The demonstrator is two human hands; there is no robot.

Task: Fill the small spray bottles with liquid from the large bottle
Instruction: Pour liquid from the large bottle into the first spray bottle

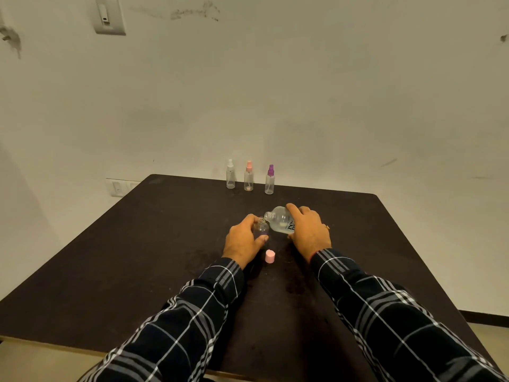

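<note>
Small bottle (261, 228), uncapped, gripped in curled fingers of left hand (242, 241). Large bottle (281, 223) tilted in right hand (308, 232) fingers, neck perhaps touching its mouth.

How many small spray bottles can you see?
4. The white-topped bottle, pink-topped bottle and purple-topped bottle stand in a row near the table's far edge; the open bottle is gripped in the left hand.

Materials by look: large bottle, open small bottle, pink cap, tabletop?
Large bottle: clear, glossy, probably plastic; liquid shows through, printed black lettering. Small bottle: clear, likely plastic; threaded neck. Pink cap: opaque, smooth plastic. Tabletop: dark matte board, perhaps laminate; pale edge shows at front.
</note>
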